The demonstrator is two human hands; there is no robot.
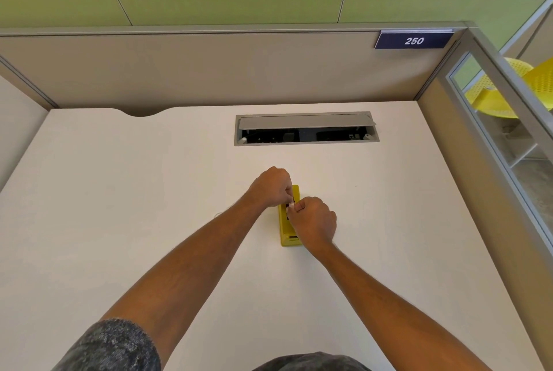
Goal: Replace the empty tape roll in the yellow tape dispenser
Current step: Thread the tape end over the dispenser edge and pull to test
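A yellow tape dispenser (285, 231) stands on the white desk (119, 206), its long side running away from me. My left hand (273, 186) is closed over its far left side, fingertips pinched at the dark middle slot. My right hand (314, 221) covers the near right side, thumb and fingers pinched at the same slot. Between the fingertips shows a small pale piece (291, 205); I cannot tell what it is. Any tape roll is hidden by the hands.
An open grey cable hatch (305, 128) is set into the desk behind the dispenser. Beige partition walls (209, 71) enclose the desk at the back and the right, with a "250" sign (414, 40). A yellow chair (505, 86) shows through the right glass panel.
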